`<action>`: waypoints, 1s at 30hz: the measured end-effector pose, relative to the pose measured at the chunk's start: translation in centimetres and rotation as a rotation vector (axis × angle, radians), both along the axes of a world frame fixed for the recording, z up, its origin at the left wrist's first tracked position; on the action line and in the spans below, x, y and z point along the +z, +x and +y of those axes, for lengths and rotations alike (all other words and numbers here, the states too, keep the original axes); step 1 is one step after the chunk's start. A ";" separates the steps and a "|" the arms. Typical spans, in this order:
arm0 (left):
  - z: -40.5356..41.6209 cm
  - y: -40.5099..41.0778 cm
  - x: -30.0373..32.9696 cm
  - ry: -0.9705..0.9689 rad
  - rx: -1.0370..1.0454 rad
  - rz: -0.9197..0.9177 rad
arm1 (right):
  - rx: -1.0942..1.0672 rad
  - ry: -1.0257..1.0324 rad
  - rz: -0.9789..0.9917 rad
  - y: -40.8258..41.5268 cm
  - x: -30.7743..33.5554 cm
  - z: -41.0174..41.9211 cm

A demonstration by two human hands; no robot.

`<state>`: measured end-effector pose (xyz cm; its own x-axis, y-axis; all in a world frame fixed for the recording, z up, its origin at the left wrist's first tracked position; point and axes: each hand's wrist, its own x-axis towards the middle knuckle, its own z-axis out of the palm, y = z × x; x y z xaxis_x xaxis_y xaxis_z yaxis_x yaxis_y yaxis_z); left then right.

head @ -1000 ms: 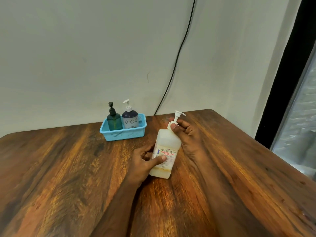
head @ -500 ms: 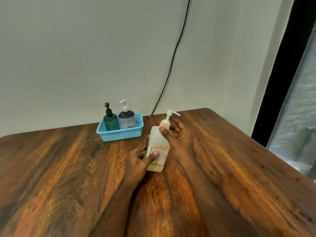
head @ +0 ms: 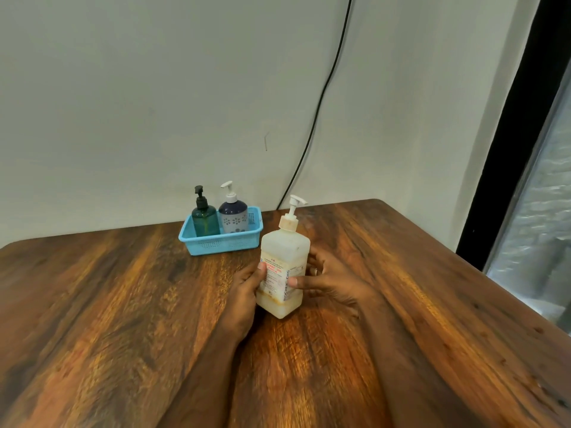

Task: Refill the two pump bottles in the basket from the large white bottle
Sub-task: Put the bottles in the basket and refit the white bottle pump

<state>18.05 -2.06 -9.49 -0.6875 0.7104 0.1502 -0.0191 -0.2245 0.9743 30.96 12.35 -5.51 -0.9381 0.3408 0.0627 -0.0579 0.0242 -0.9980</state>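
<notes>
Large white bottle (head: 284,264) upright on table (head: 123,304); left hand (head: 244,288) and right hand (head: 332,279) both grip its sides, pump on.

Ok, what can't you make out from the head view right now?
- Liquid level in the two basket bottles: blue basket wall hides their bases.
- Fingers of both hands behind the large white bottle: bottle hides them.
- Label's small print: too small.
- Table's near edge: cut off by frame.

— What's behind the dark-grained brown wooden table (head: 123,319)?
— A plain pale grey wall (head: 154,88), a thin black cable (head: 321,97) hanging down it.
— On the right?
— A black-framed frosted window (head: 537,211), letting daylight in.
</notes>
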 end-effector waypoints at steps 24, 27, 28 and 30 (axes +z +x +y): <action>10.7 -4.4 3.1 -0.521 0.168 0.855 | -0.760 0.402 -0.048 -0.8 0.9 10.3; 14.5 -5.4 3.8 -0.544 0.151 0.936 | -0.839 0.442 -0.060 -0.1 1.5 15.0; 15.7 -5.6 4.1 -0.549 0.142 0.962 | -0.856 0.457 -0.074 -0.2 1.4 16.5; 17.8 -5.5 4.9 -0.555 0.110 1.029 | -0.883 0.466 -0.104 -0.4 1.4 19.0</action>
<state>12.55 15.70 -4.57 -0.4847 0.7975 0.3594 0.8274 0.2847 0.4841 30.59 31.37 -4.08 -0.3696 0.8797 0.2993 0.2560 0.4061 -0.8773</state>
